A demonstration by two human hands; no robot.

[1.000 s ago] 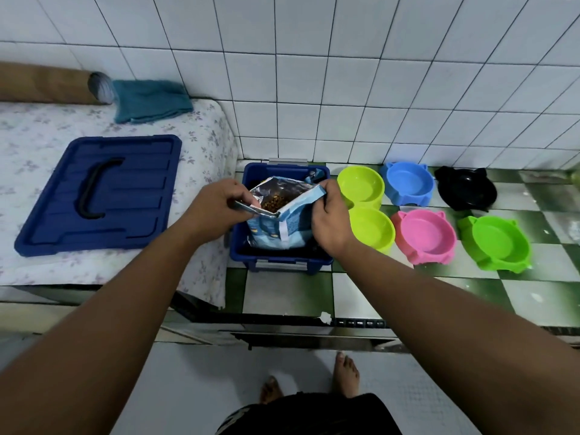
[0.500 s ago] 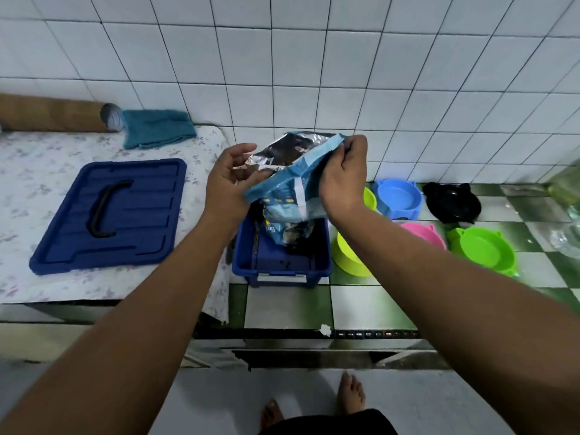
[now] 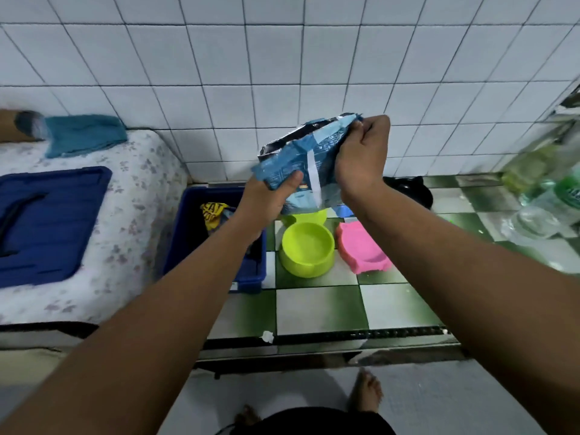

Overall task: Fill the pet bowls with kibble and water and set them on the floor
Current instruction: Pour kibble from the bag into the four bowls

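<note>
Kibble bag (image 3: 298, 155) is up in both hands. Right hand (image 3: 361, 158): fingers curled tight, pinching the top right corner of the bag's mouth. Left hand (image 3: 263, 205): grips the lower left part, thumb across the front.

Bag is tilted. Its mouth edge climbs from low left up to my right hand, and the opening faces away from me, toward the wall. Blue printed film with foil lining at the rim, crumpled and floppy. No kibble visible from this angle.

Near lime bowl (image 3: 307, 246) sits below the bag and slightly toward me. It is empty, on the tiled counter (image 3: 320, 309), just beside the blue bin (image 3: 188, 233) and about midway between wall and front edge. Left hand is nearer to it. Second lime bowl (image 3: 309, 217) is right under the bag, mostly hidden. Pink bowl (image 3: 361, 249) is on the right, touching or just apart, can't tell.

My read: the mouth points the wrong way and has to roll down toward the bowl before pouring.
</note>
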